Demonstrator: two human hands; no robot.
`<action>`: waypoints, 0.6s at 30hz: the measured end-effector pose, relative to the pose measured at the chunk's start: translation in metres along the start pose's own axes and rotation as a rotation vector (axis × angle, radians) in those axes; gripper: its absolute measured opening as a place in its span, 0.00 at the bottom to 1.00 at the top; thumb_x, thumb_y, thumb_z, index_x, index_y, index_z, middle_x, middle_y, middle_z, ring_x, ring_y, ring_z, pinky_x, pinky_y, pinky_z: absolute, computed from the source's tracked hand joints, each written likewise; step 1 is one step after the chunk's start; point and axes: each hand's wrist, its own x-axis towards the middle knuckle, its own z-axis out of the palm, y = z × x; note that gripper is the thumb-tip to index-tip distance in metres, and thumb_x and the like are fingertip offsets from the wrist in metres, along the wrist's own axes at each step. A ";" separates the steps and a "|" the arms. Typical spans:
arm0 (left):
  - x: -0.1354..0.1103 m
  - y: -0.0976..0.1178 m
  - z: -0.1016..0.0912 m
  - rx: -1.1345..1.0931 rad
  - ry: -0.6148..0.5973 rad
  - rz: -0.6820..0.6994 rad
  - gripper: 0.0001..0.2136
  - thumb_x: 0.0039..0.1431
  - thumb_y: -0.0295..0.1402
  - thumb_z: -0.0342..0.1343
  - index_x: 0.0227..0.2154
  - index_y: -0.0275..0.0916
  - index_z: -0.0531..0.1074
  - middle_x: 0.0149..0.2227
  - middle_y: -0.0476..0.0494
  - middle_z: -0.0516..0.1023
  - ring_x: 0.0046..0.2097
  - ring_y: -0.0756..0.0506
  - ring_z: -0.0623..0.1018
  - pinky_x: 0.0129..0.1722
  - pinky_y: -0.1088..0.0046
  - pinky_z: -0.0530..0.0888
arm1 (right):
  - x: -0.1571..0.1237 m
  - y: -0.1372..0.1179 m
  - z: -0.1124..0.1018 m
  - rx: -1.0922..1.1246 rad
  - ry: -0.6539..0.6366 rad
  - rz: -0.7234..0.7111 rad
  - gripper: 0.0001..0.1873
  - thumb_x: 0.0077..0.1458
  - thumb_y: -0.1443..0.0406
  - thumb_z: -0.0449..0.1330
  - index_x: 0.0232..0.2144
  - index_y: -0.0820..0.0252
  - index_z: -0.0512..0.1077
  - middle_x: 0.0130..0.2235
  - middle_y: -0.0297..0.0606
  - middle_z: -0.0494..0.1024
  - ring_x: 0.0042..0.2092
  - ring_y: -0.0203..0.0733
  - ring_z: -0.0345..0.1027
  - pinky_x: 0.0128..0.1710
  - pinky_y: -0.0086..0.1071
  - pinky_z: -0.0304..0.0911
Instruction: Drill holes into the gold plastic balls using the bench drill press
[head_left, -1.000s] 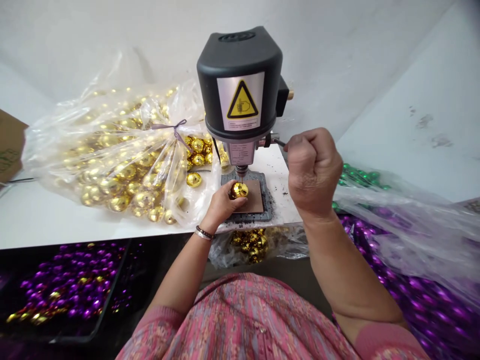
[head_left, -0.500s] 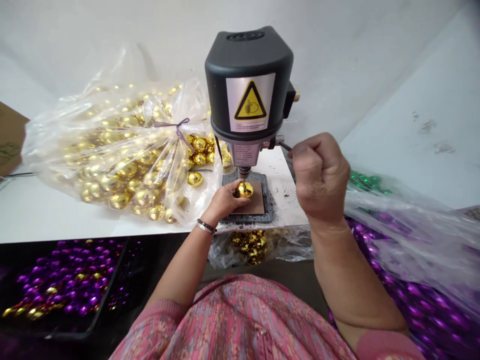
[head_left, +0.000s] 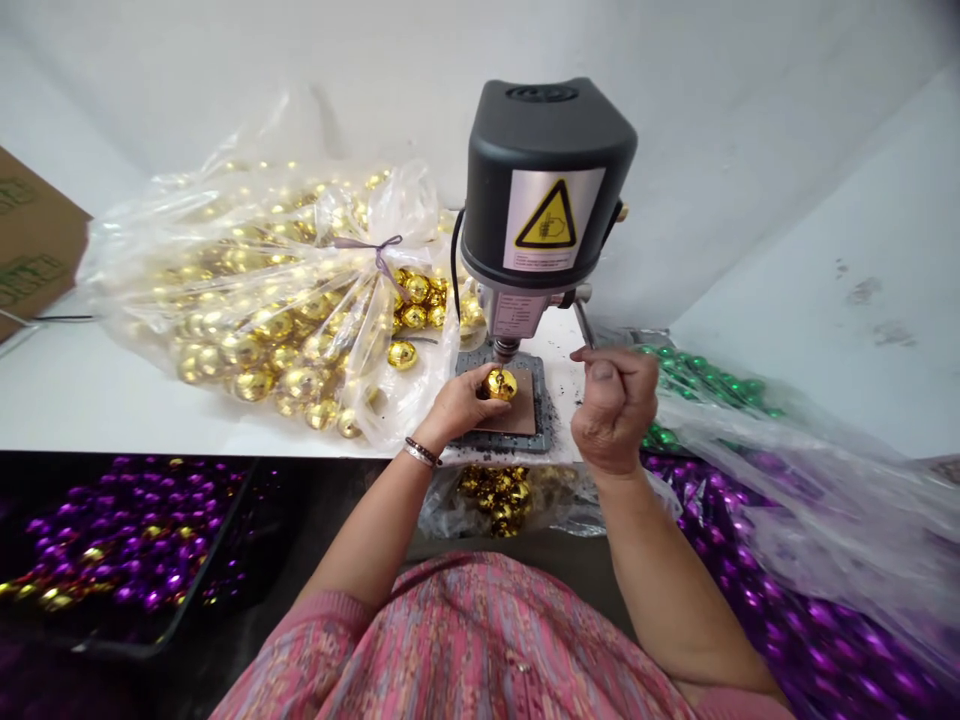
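Note:
Between thumb and fingers, my left hand point(head_left: 466, 402) grips a shiny gold ball point(head_left: 500, 385) on a brown board point(head_left: 521, 412). Directly over the ball is the chuck of a black bench drill press point(head_left: 551, 180), its bit reaching the ball's top. My right hand point(head_left: 616, 408) is closed around the drill's feed lever point(head_left: 583, 325), to the right of the machine; the lever's end is hidden in the fist. Dark shavings lie around the drill's grey base point(head_left: 546, 430). One loose gold ball point(head_left: 402, 355) rests left of the base.
A tied clear bag of gold balls point(head_left: 262, 320) covers the table's left side. Below the front edge hangs a bag with gold balls point(head_left: 495, 498). A black crate point(head_left: 169, 635) holds purple and gold balls. Green balls point(head_left: 705, 380) and purple balls point(head_left: 765, 580) lie right. A carton point(head_left: 34, 240) stands left.
My right hand has pulled the lever downward and toward me. My left hand still holds the gold ball under the drill. The whole view has shifted slightly.

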 end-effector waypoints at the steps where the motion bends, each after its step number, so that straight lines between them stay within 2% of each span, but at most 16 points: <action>1: 0.000 0.001 0.000 -0.010 -0.005 -0.008 0.30 0.49 0.32 0.67 0.57 0.40 0.73 0.48 0.45 0.82 0.47 0.42 0.80 0.50 0.69 0.74 | -0.002 0.002 0.002 0.025 0.011 -0.003 0.09 0.62 0.62 0.51 0.37 0.56 0.70 0.32 0.33 0.76 0.35 0.35 0.72 0.38 0.34 0.68; 6: 0.000 0.000 0.001 -0.020 0.006 -0.010 0.31 0.48 0.32 0.68 0.57 0.40 0.73 0.51 0.44 0.81 0.50 0.41 0.79 0.53 0.67 0.73 | -0.010 0.009 0.007 0.071 0.048 -0.013 0.09 0.62 0.64 0.51 0.40 0.56 0.70 0.37 0.35 0.78 0.39 0.35 0.74 0.42 0.35 0.69; 12: 0.001 -0.004 0.003 -0.009 0.010 0.004 0.31 0.48 0.34 0.68 0.58 0.39 0.72 0.50 0.43 0.81 0.50 0.40 0.79 0.53 0.66 0.73 | -0.021 0.015 0.010 0.060 0.050 -0.020 0.08 0.63 0.64 0.51 0.38 0.57 0.70 0.36 0.34 0.78 0.39 0.35 0.75 0.38 0.32 0.68; 15: 0.001 -0.006 0.005 -0.011 0.022 0.007 0.30 0.48 0.34 0.68 0.57 0.39 0.73 0.50 0.43 0.81 0.51 0.40 0.79 0.53 0.66 0.73 | -0.008 0.004 0.006 0.025 0.066 0.004 0.10 0.63 0.61 0.51 0.36 0.58 0.70 0.33 0.34 0.77 0.36 0.34 0.73 0.37 0.32 0.66; 18: -0.001 -0.006 0.007 -0.007 0.033 0.029 0.28 0.48 0.34 0.67 0.55 0.38 0.72 0.48 0.42 0.81 0.48 0.40 0.79 0.50 0.65 0.74 | 0.021 -0.017 0.002 -0.049 0.097 0.053 0.15 0.64 0.57 0.50 0.31 0.58 0.70 0.29 0.31 0.74 0.33 0.33 0.69 0.35 0.31 0.64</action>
